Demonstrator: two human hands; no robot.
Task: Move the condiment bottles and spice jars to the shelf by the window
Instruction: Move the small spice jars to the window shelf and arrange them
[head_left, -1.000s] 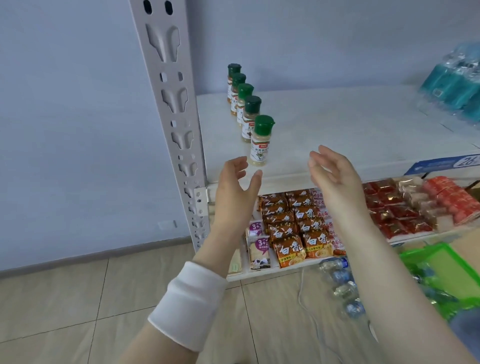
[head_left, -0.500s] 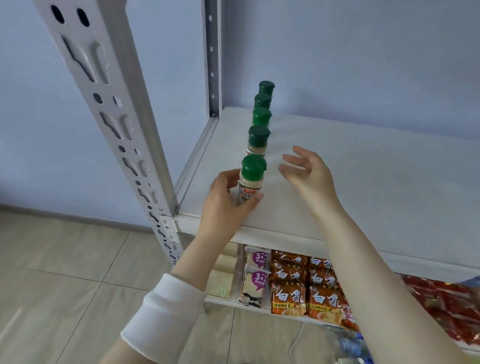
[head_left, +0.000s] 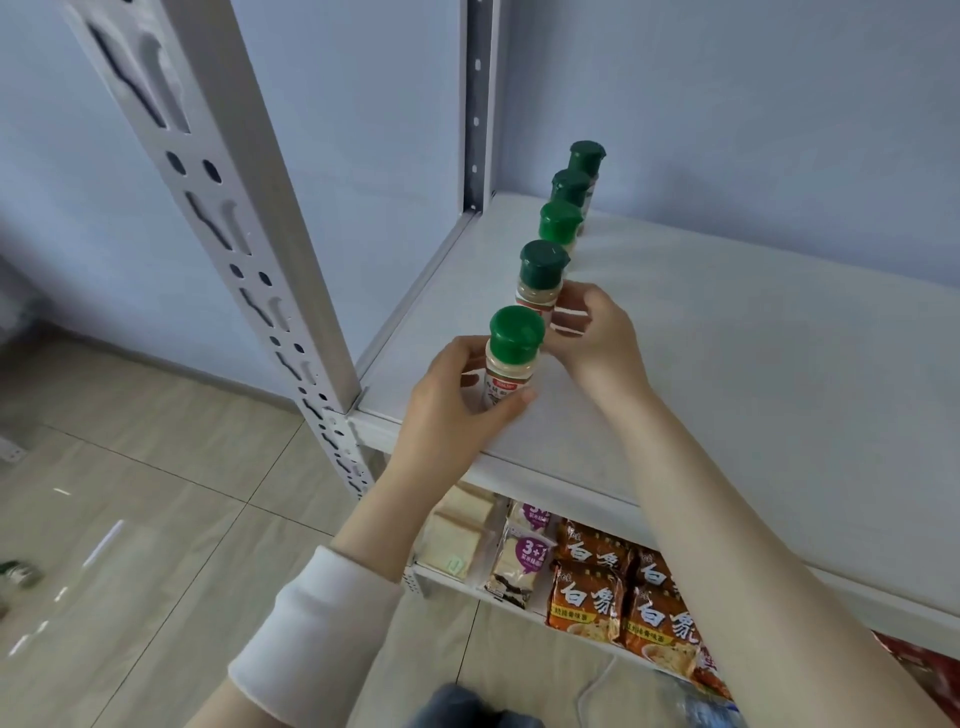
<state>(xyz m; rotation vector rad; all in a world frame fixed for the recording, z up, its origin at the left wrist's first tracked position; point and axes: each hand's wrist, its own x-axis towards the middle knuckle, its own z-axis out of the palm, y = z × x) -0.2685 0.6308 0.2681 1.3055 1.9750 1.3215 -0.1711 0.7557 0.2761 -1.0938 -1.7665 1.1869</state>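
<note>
Left hand (head_left: 457, 400) grips nearest jar (head_left: 511, 358); right hand (head_left: 597, 343) holds 2nd jar (head_left: 540, 278).

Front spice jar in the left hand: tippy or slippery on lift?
Probably tippy if nudged: the front spice jar is tall, narrow, with a wide green cap. Likely light and rigid: the left hand wraps it fully. Smooth sides may slip. The right hand holds the second jar.

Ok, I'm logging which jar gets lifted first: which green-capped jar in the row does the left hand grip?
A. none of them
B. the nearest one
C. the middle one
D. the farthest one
B: the left hand curls round the nearest jar at the front edge of the shelf, while the right hand pinches the second jar.
</note>
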